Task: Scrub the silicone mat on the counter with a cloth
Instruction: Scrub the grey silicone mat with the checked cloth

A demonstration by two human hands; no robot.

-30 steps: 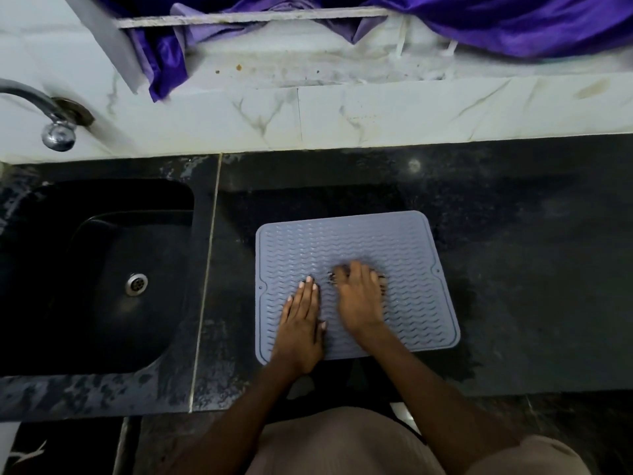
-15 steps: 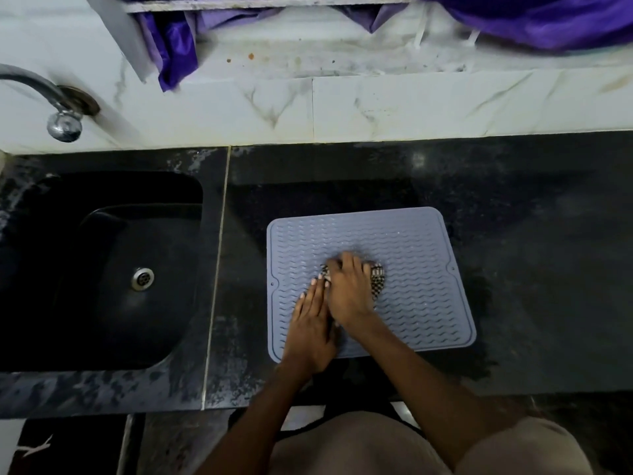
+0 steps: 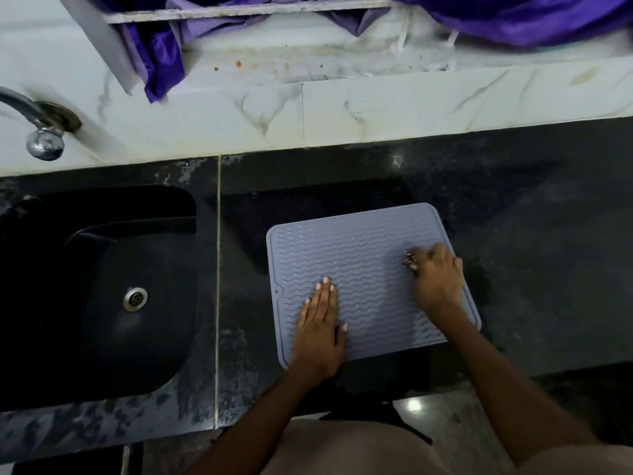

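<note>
1. Head view: we are looking down on a grey-blue, wave-ribbed rectangular silicone mat (image 3: 363, 269) lying flat on the black speckled stone counter (image 3: 534, 241), just right of the dark sunken sink (image 3: 102, 296).
2. Our left hand (image 3: 320, 332) is lying flat, fingers spread narrow, gripping nothing, pinning the mat's near left corner.
3. Our right hand (image 3: 436, 281) is curling down over a dark, bunched scrubbing cloth (image 3: 409, 259), pressing it near the mat's right edge; only a scrap is showing.
4. Risk, as we are judging it: the counter is looking wet, so a hard stroke could be sliding the mat rightward if the left hand eases.
5. Second risk: the cloth slipping out from under the fingers.
</note>
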